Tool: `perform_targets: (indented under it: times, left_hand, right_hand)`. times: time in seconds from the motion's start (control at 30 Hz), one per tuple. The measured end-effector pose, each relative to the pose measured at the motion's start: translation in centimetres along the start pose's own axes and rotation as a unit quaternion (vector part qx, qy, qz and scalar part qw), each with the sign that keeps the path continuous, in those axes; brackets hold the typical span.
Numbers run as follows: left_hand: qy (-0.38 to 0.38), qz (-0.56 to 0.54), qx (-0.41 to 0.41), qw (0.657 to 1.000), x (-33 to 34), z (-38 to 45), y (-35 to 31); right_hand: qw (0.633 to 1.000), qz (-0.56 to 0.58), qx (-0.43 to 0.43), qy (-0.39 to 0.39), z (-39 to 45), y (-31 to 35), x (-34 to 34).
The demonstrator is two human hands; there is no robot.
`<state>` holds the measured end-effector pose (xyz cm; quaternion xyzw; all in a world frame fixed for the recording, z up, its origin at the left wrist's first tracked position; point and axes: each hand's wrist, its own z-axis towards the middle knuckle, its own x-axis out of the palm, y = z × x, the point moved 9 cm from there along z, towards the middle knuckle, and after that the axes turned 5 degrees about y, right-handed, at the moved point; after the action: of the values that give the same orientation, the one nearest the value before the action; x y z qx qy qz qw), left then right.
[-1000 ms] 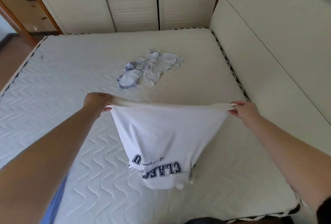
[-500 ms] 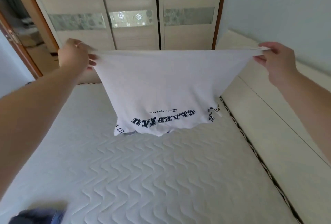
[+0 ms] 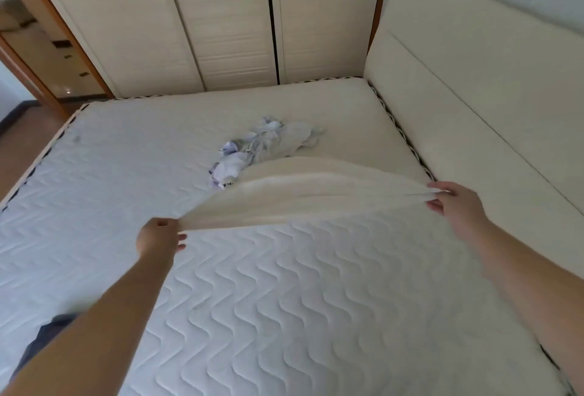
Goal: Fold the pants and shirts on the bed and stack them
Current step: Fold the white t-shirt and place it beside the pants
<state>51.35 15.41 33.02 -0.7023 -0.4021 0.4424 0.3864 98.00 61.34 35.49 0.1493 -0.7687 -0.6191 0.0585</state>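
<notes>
**White shirt held stretched above the mattress by both hands**

Head view: the left hand (image 3: 159, 237) grips one end of the white shirt (image 3: 303, 193), its fingers curled round the bunched cloth at the lower left of the garment. The right hand (image 3: 455, 202) holds the other end, thumb and fingers pinching the gathered fabric close to the mattress edge by the headboard (image 3: 474, 85). Between the two hands the shirt is pulled out in a broad, nearly flat sheet with long folds running from one grip to the other; its far edge arches upward and it hangs just above the bed (image 3: 284, 300), though I cannot tell whether any part of it touches the quilted surface. No print shows on the side facing the camera.

Beyond the shirt, near the middle of the mattress, lies a crumpled garment (image 3: 259, 149) of white and pale blue cloth, unfolded; the shirt's far edge hides its near part. At the lower left corner, beside the left forearm, a piece of dark blue cloth (image 3: 47, 335) lies on the mattress, mostly blurred and partly out of view.

Behind the bed stand pale wardrobe doors (image 3: 227, 32), and a wooden door frame (image 3: 41, 47) rises at the left
</notes>
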Motion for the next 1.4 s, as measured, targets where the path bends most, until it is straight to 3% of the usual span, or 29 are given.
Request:
perform_targets:
  times: [0.2,0.4,0.53,0.7,1.03,1.13,1.3,1.4]
  left_hand:
    - [0.034,-0.027,-0.177,0.983,0.2,-4.7,23.5]
    - [0.036,-0.037,-0.247,0.968,-2.7,-10.9,36.8]
    - [0.042,0.023,-0.263,0.963,-4.1,-12.9,41.3]
    - [0.066,0.143,-0.203,0.966,-3.8,-13.6,43.0]
    - [0.073,0.343,-0.140,0.926,-3.1,-12.0,43.8]
    - [0.113,0.446,-0.111,0.881,-1.5,-11.9,44.2]
    - [0.192,0.632,0.065,0.748,3.3,-12.5,43.6]
    - [0.235,0.684,0.102,0.683,5.4,-12.3,44.5]
  right_hand:
    - [0.983,-0.068,0.172,-0.020,-7.5,-23.1,-4.7]
    - [0.948,-0.126,0.286,-0.052,-16.3,-37.4,-9.8]
    - [0.947,-0.169,0.272,-0.036,-19.1,-40.8,-10.3]
    - [0.938,-0.237,0.252,-0.025,-20.5,-42.9,-9.2]
    - [0.899,-0.375,0.226,-0.026,-19.9,-44.8,-8.7]
    - [0.897,-0.380,0.224,-0.019,-19.1,-45.5,-8.5]
    - [0.889,-0.402,0.220,0.003,-18.7,-46.3,-8.0]
    - [0.882,-0.412,0.230,0.013,-18.5,-46.7,-7.8]
